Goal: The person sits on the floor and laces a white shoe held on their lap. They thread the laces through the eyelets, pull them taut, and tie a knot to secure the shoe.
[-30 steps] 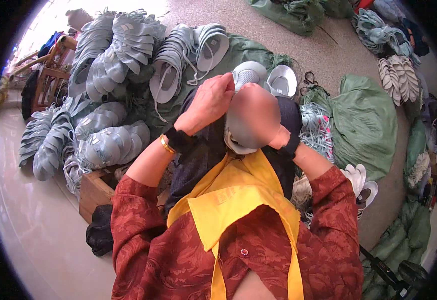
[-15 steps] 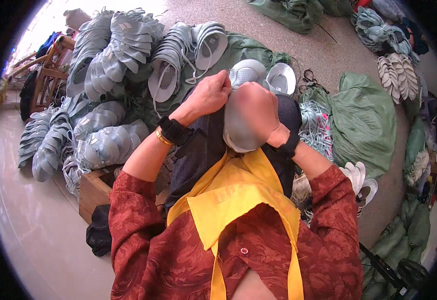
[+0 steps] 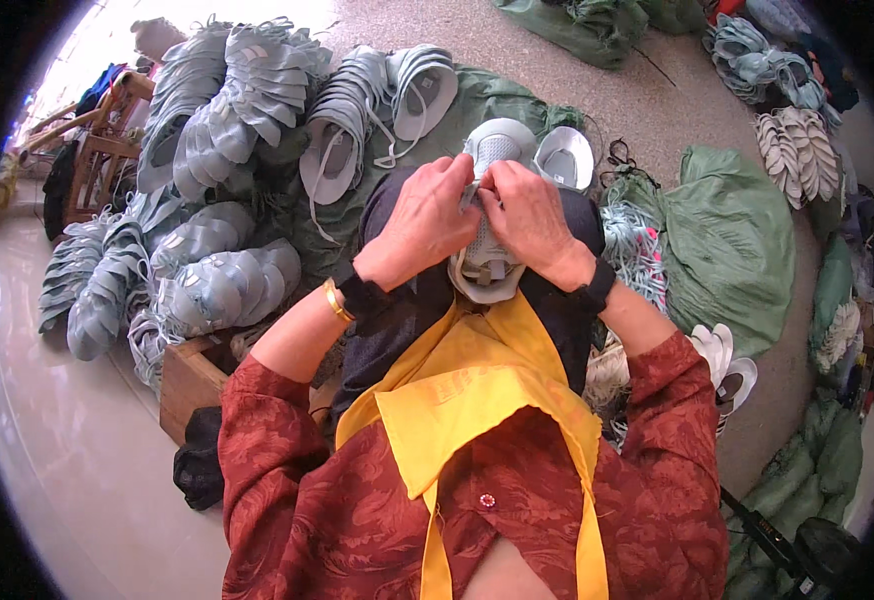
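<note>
A pale grey shoe upper (image 3: 502, 138) lies lengthwise over my lap, its rounded toe pointing away from me and its opening nearest my yellow apron (image 3: 487, 400). My left hand (image 3: 421, 216) is closed at the left side of its middle, thumb and fingers pinched together. Opposite it, my right hand (image 3: 535, 218) is also closed in a pinch, its fingertips close to the left ones. The fingers cover whatever they grip. Just beyond my right hand sits another pale upper (image 3: 565, 160), apart from the fingers.
Stacked grey uppers (image 3: 242, 100) rise at the left, with laced uppers (image 3: 332, 160) nearer the middle. A wooden box (image 3: 189, 390) stands by my left elbow. To the right are a bundle of pale laces (image 3: 629, 245) and a green sack (image 3: 727, 235).
My right hand has moved off the shoe's opening, turning from a blurred sweep to a pinch. My left hand has shifted slightly right and down, and both hands now meet over the upper.
</note>
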Available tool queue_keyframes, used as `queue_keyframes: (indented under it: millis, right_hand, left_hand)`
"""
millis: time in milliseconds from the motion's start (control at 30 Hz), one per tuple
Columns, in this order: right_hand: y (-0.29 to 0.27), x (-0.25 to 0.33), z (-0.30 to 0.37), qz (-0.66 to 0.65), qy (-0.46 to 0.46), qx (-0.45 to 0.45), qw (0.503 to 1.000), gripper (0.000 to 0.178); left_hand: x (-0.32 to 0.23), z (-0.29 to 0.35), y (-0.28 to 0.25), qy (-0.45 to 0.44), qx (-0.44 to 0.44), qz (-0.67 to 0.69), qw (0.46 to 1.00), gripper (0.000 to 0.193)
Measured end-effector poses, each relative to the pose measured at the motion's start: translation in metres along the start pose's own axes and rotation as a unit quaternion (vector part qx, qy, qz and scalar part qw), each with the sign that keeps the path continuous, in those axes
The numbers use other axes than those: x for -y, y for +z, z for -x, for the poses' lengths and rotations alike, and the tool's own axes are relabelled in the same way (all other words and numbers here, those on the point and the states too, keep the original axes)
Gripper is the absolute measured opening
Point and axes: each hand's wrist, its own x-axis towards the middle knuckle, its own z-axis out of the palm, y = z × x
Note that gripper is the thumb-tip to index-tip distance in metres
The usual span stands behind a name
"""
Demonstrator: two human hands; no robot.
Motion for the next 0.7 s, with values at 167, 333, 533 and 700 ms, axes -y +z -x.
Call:
queue_keyframes:
  millis: [167, 333, 533, 700]
  right_hand:
    - [-0.016, 0.008, 0.01, 0.032, 0.011, 0.029, 0.999, 0.007]
    - [-0.066, 0.026, 0.049, -0.18, 0.106, 0.141, 0.968, 0.007]
    - [-0.161, 0.06, 0.061, -0.304, 0.227, 0.18, 0.907, 0.011]
    - [-0.156, 0.048, 0.055, -0.439, 0.259, 0.165, 0.844, 0.009]
  left_hand:
    - [0.003, 0.001, 0.01, -0.002, -0.021, -0.032, 0.999, 0.017]
    - [0.0, 0.0, 0.002, -0.013, -0.001, 0.018, 1.0, 0.016]
    - [-0.024, 0.0, -0.013, 0.101, 0.02, 0.119, 0.988, 0.019]
    - [-0.061, -0.003, -0.036, 0.122, 0.07, 0.181, 0.973, 0.013]
